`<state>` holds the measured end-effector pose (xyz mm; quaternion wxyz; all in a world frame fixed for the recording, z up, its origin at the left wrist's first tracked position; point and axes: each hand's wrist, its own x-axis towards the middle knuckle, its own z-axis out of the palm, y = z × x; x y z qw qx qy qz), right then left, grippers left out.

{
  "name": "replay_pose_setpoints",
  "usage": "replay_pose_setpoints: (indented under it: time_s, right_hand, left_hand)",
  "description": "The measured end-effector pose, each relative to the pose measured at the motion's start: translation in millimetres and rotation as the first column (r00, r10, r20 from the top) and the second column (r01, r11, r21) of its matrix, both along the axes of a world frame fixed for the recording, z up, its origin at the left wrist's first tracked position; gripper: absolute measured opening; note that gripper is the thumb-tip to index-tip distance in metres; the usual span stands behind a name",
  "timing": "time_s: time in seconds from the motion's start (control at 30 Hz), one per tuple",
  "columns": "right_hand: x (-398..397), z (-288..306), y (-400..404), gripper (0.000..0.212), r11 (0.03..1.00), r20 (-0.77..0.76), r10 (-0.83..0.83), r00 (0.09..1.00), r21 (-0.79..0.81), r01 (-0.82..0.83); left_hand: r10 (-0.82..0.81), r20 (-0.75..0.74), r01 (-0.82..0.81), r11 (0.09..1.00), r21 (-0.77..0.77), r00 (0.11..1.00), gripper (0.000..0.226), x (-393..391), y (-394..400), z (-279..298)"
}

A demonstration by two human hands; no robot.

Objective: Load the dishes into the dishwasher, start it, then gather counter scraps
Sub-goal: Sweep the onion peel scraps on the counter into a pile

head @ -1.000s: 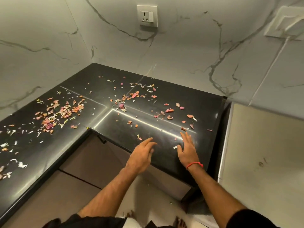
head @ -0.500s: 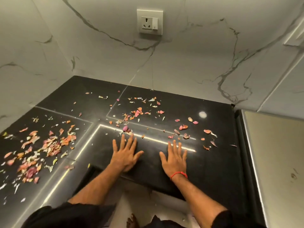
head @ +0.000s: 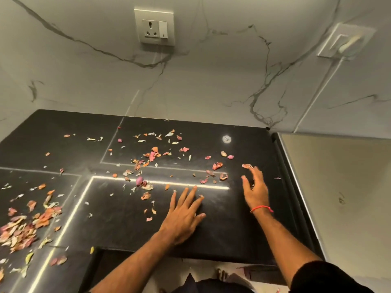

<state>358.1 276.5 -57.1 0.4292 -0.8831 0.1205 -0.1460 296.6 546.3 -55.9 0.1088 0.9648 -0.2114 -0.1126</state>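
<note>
1. On the black counter (head: 243, 240), both hands lie among the scraps (head: 152, 155). Onion-skin bits, pink and orange, are scattered across the middle and back of the slab, with a denser heap (head: 23, 227) at the far left edge.
2. Left hand (head: 182, 216) lies flat on the stone, palm down, fingers straight and spread wide, holding nothing. Half a second ago it sat further left, just below the bright strip of reflected light; now it is nearer the right hand, fingertips reaching that strip.
3. Right hand (head: 255, 189) has lifted off its flat pose and moved up and to the right. It now stands on edge, fingers loosely bent and parted, with nothing in its grasp. Its fingertips are just beside a pale scrap (head: 246, 165) near the counter's right side.
4. A red thread (head: 262, 208) circles the right wrist.
5. Several larger peels (head: 217, 166) lie just left of the right hand, between it and the central scatter.
6. Compared with the earlier frames, the view has closed in on the counter and the socket (head: 154, 26) on the marble wall (head: 211, 81) looks larger.
7. To the right, a pale panel (head: 342, 197) adjoins the counter's edge.
8. Scraps themselves appear unmoved.
</note>
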Motion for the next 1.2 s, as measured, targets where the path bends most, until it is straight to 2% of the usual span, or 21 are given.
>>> replay_pose_setpoints:
  time_s: [0.13,0.27,0.37,0.47,0.53,0.6,0.63,0.67,0.73,0.8,0.87,0.97,1.03,1.1,1.13,1.2]
  right_hand:
    - [18.8,-7.5,-67.7,0.072,0.95,-0.211,-0.158,0.965,-0.298,0.091]
    - [29.3,-16.9,-87.6,0.084,0.925,-0.403,-0.146,0.903,-0.378,-0.019]
    - [27.7,-28.6,-64.9,0.087,0.855,-0.374,-0.123,0.919,-0.51,-0.093]
    - [26.9,-31.2,-19.7,0.087,0.775,-0.34,0.099,0.935,-0.563,-0.287]
    - [28.3,-26.5,18.7,0.084,0.797,-0.351,0.28,0.894,-0.434,-0.42]
    - [28.2,-11.7,51.3,0.074,0.85,-0.292,0.477,0.829,-0.088,-0.519]
    - [28.2,-3.8,62.8,0.064,0.825,-0.242,0.562,0.791,0.102,-0.555]
    - [27.9,3.5,70.1,0.054,0.776,-0.187,0.628,0.755,0.226,-0.589]
    - [31.1,9.9,72.8,0.046,0.732,-0.072,0.666,0.742,0.256,-0.631]
    - [37.5,7.3,62.9,0.045,0.764,0.038,0.62,0.783,0.198,-0.614]
    - [47.2,-0.9,45.5,0.048,0.835,0.111,0.516,0.849,0.154,-0.528]
    - [67.3,-14.5,13.3,0.053,0.924,0.043,0.382,0.923,0.015,-0.383]
    - [82.1,-21.9,-2.6,0.054,0.933,-0.101,0.32,0.942,-0.137,-0.331]
    - [86.8,-25.4,-6.4,0.059,0.896,-0.222,0.297,0.929,-0.272,-0.351]
    - [84.6,-25.6,-2.4,0.061,0.863,-0.259,0.307,0.916,-0.33,-0.383]
    - [72.9,-28.3,13.5,0.066,0.783,-0.307,0.349,0.886,-0.425,-0.455]
  left_hand:
    - [0.013,-0.015,-0.013,1.0,-0.006,1.0,0.066,3.1,-22.5,4.0]
    - [0.088,-0.042,-0.089,0.996,-0.019,0.995,0.07,0.5,-36.6,5.2]
    - [0.152,-0.059,-0.153,0.988,-0.013,0.987,0.078,-2.4,-44.9,3.7]
    - [0.229,-0.074,-0.229,0.973,0.01,0.971,0.071,-6.6,-50.9,5.2]
    - [0.296,-0.063,-0.295,0.955,0.025,0.953,0.07,-12.2,-52.2,5.7]
    - [0.361,-0.046,-0.361,0.932,0.018,0.931,0.076,-18.0,-50.5,6.0]
    - [0.391,-0.042,-0.391,0.92,0.006,0.919,0.078,-20.5,-49.0,6.5]
    - [0.417,-0.044,-0.418,0.909,-0.007,0.908,0.078,-23.3,-47.8,7.2]
    - [0.439,-0.05,-0.441,0.897,-0.041,0.897,0.077,-27.2,-45.6,9.4]
    - [0.45,-0.04,-0.451,0.888,-0.083,0.892,0.071,-32.0,-45.9,8.3]
    - [0.419,0.028,-0.411,0.9,-0.147,0.908,0.054,-40.3,-45.3,3.5]
    - [0.282,0.117,-0.255,0.945,-0.207,0.952,0.038,-57.6,-44.8,-7.4]
    - [0.213,0.125,-0.193,0.969,-0.156,0.969,0.039,-65.6,-43.0,-9.1]
    - [0.187,0.13,-0.184,0.982,-0.04,0.974,0.047,-69.5,-34.6,-12.8]
    - [0.194,0.115,-0.201,0.978,0.052,0.974,0.051,-68.8,-28.8,-14.0]
    - [0.323,0.084,-0.334,0.919,0.212,0.943,0.057,-62.9,-16.9,-14.5]
